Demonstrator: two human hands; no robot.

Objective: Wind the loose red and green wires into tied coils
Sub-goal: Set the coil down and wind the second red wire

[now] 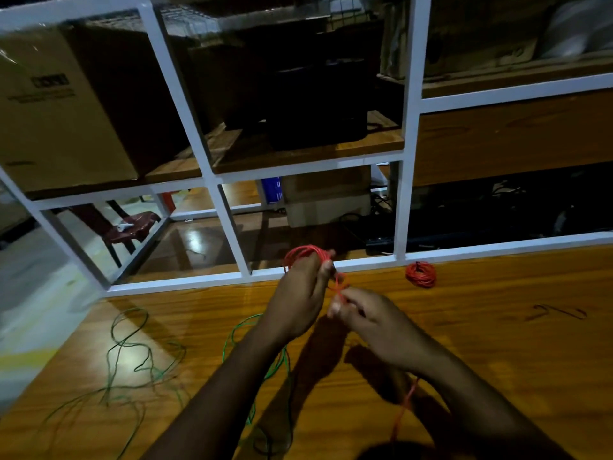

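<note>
My left hand [300,293] is raised above the wooden table [497,343] with loops of red wire [305,252] wound around its fingers. My right hand [365,318] pinches the same red wire just right of the loops. A loose tail of that red wire [403,410] hangs down under my right wrist. A finished red coil [421,274] lies near the table's far edge, to the right. Loose green wires [132,356] sprawl over the left part of the table, some passing under my left forearm.
A white metal shelf frame [229,224] rises along the table's far edge, holding cardboard boxes [63,104] and dark equipment. A dark red plastic stool [132,227] stands on the floor behind it. Dark scribbles [557,313] mark the table at right.
</note>
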